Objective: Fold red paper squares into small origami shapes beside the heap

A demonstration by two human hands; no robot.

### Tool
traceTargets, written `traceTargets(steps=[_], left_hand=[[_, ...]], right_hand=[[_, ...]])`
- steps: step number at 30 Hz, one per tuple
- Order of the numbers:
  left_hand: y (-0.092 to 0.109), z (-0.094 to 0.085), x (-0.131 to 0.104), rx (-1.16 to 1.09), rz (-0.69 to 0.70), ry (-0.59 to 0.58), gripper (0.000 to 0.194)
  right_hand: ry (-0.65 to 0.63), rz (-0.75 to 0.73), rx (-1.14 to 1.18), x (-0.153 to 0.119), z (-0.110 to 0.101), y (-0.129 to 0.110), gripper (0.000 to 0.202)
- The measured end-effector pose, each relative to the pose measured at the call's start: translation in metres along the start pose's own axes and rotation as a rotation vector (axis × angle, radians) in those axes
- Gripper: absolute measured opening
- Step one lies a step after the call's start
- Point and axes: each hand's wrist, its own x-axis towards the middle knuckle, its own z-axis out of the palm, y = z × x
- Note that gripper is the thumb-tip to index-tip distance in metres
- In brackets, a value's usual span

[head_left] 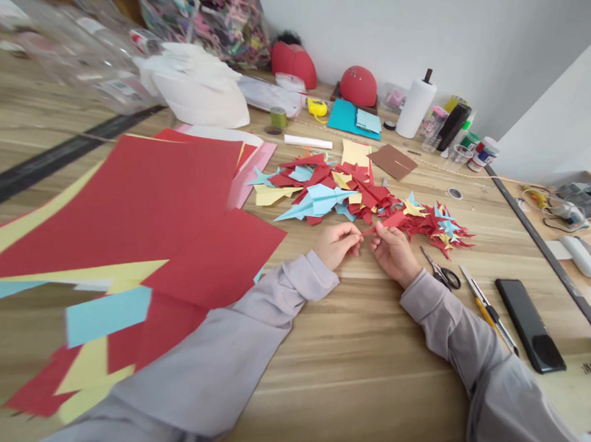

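Note:
A small red piece of folded paper [369, 230] is pinched between my two hands above the wooden table. My left hand [338, 245] grips its left tip with thumb and forefinger. On the other side, my right hand [393, 252] holds it between thumb and fingers; part of the paper is hidden there. Just beyond my hands lies a heap of folded paper pieces [323, 176] in red, blue and yellow. A blue paper plane [317, 201] rests on its near side. Smaller pointed folded pieces [446, 225] spread out to the right.
Large red paper sheets [174, 195] and cut strips cover the left. Scissors [446, 275], a utility knife [488, 309] and a black phone [529, 323] lie right of my right hand. Farther back are a yellow tape measure [317, 107], a white roll [416, 107] and small jars.

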Motion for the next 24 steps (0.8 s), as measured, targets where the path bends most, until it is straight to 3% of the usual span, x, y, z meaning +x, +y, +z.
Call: traceTargets(steps=[10, 24], left_hand=[[0.0016, 0.0015, -0.0001, -0.024, -0.025, -0.002, 0.021], [0.0041, 0.0032, -0.0028, 0.202, 0.072, 0.018, 0.018]], right_hand=[[0.004, 0.017, -0.022, -0.001, 0.0011, -0.0018, 0.02], [-0.008, 0.009, -0.028, -0.0017, 0.0024, -0.0004, 0.023]])
